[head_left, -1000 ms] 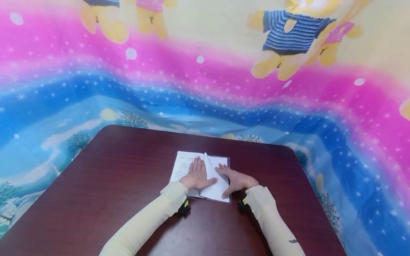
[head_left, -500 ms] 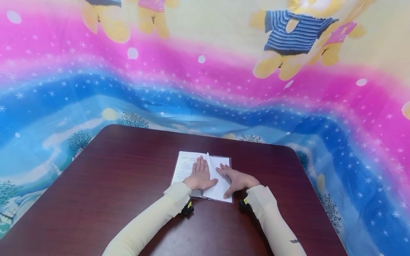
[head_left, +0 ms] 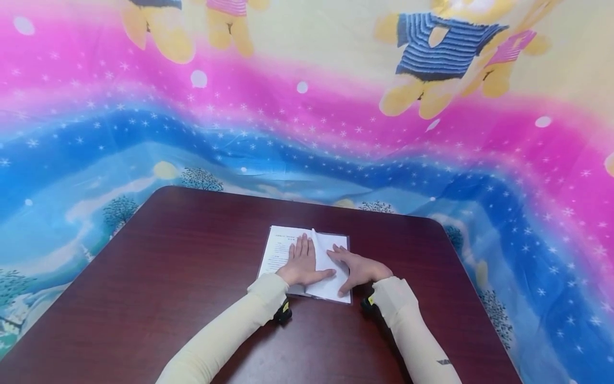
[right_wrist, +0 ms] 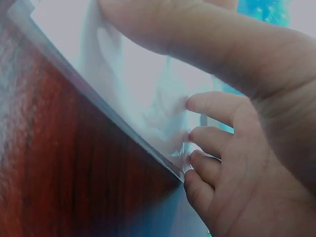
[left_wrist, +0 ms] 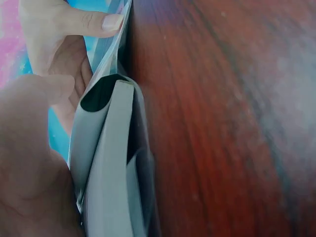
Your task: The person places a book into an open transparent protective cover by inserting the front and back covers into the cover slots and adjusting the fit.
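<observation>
An open booklet (head_left: pixel 276 256) with printed text on its left page and a clear plastic cover lies near the table's middle. My left hand (head_left: pixel 302 268) rests on it near the fold, fingers straight and thumb stretched across the white right page (head_left: pixel 328 282). At that page's right side, my right hand (head_left: pixel 362 269) touches the paper with spread, slightly bent fingers and thumb. From the left wrist, the booklet's thick page block (left_wrist: pixel 111 163) shows edge-on, with a sheet curving up beside it. In the right wrist view, several fingertips (right_wrist: pixel 193 102) meet the glossy page surface.
The dark red-brown wooden table (head_left: pixel 182 266) extends around the booklet on all sides. Behind its far edge hangs a patterned cloth (head_left: pixel 288 133) in pink, blue and cream. A black device (head_left: pixel 283 312) is strapped under each wrist.
My left thumb has stretched a little farther right over the page. The booklet and both hands appear slightly farther right in the head view. My right hand keeps its pose.
</observation>
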`<act>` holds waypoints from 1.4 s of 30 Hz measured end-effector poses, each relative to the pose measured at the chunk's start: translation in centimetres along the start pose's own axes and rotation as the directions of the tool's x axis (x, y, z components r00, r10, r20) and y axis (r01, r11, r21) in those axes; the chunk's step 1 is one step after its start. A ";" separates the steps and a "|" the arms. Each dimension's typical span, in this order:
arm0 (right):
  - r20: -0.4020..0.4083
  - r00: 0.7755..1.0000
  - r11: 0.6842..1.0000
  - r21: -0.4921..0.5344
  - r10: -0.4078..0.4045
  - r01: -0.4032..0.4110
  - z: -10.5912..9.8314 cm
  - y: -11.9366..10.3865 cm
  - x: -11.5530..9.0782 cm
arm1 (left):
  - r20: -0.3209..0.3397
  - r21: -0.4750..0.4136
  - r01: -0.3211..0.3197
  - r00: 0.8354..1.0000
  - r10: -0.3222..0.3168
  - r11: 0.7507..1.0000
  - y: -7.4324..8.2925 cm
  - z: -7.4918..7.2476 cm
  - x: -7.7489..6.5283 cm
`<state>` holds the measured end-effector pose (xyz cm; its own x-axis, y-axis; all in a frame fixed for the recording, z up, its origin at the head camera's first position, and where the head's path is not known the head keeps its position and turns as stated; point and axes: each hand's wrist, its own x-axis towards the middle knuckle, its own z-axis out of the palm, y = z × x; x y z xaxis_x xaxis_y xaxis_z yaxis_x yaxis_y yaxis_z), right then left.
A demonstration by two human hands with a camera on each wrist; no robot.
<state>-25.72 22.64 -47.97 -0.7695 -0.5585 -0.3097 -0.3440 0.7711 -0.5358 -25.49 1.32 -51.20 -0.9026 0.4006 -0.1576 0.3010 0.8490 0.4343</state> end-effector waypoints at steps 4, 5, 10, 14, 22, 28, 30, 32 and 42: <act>-0.002 1.000 1.000 -0.005 0.009 -0.009 0.0 -0.1 0.0 | 0.006 -0.010 -0.016 1.000 0.016 1.000 -0.4 -0.2 -0.1; -0.004 1.000 1.000 -0.007 0.011 -0.011 0.0 -0.1 0.0 | 0.007 -0.007 -0.020 1.000 0.020 1.000 -0.5 -0.3 -0.2; -0.008 1.000 1.000 -0.017 0.006 -0.006 0.1 0.2 -0.1 | -0.006 -0.010 -0.033 0.999 0.033 0.999 -0.4 -0.8 -0.7; -0.005 1.000 1.000 -0.021 0.019 -0.019 0.2 0.3 -0.2 | -0.001 -0.020 -0.035 0.999 0.035 0.999 -0.5 -0.8 -0.8; -0.007 0.999 0.999 -0.008 0.040 -0.040 0.3 0.4 -0.3 | -0.003 -0.009 -0.048 0.999 0.048 0.999 -0.6 -0.5 -0.8; -0.013 1.000 1.000 -0.005 0.026 -0.026 0.3 0.5 -0.3 | -0.080 0.106 -0.123 0.988 0.131 0.987 -1.3 -1.1 -0.2; -0.017 1.000 1.000 -0.002 0.020 -0.021 0.3 0.4 -0.4 | -0.074 0.153 -0.161 0.982 0.174 0.975 -1.5 -1.6 -0.1; -0.016 1.000 1.000 -0.002 0.026 -0.026 0.2 0.4 -0.3 | -0.039 0.177 -0.196 0.978 0.206 0.964 -1.8 -2.0 0.0; -0.009 1.000 1.000 -0.022 0.001 -0.002 0.0 0.7 -0.2 | 0.059 0.169 -0.230 0.973 0.223 0.958 -3.1 -0.7 1.1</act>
<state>-25.81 23.27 -48.24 -0.7747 -0.5546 -0.3037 -0.3546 0.7787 -0.5176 -27.60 -1.11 -52.14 -0.7928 0.5997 -0.1088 0.5483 0.7797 0.3025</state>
